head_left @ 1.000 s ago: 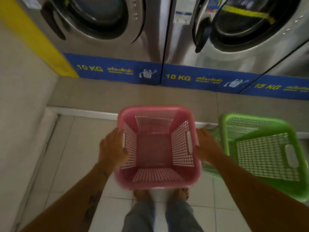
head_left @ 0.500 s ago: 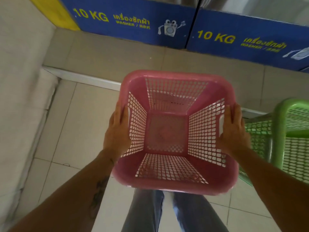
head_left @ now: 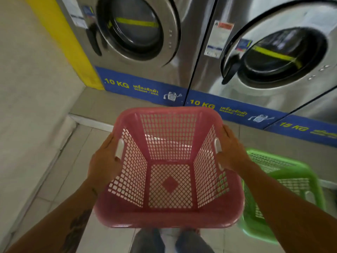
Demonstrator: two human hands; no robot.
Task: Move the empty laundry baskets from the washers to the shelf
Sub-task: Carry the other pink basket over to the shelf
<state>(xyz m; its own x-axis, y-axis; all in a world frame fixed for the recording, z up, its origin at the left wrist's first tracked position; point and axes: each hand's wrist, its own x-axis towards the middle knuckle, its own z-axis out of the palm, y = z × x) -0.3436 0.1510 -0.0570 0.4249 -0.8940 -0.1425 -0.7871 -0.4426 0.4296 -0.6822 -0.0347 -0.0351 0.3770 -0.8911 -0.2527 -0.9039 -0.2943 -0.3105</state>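
An empty pink laundry basket [head_left: 169,219] with lattice walls is held in the air in front of me, above my feet. My left hand [head_left: 104,161] grips its left side at the handle slot. My right hand [head_left: 230,152] grips the right side at the other handle slot. A green laundry basket [head_left: 284,199], also empty, stands on the floor to the right, partly hidden behind my right forearm and the pink basket.
Two steel front-load washers, the left washer [head_left: 135,33] and the right washer [head_left: 273,57], stand ahead on a raised tiled step [head_left: 102,110] with a blue 10 KG strip. A beige wall [head_left: 27,88] closes the left side. The floor is tiled.
The pink basket has risen from near the floor and come closer to me, both hands still on its sides. My view lifted back up to the washer doors.
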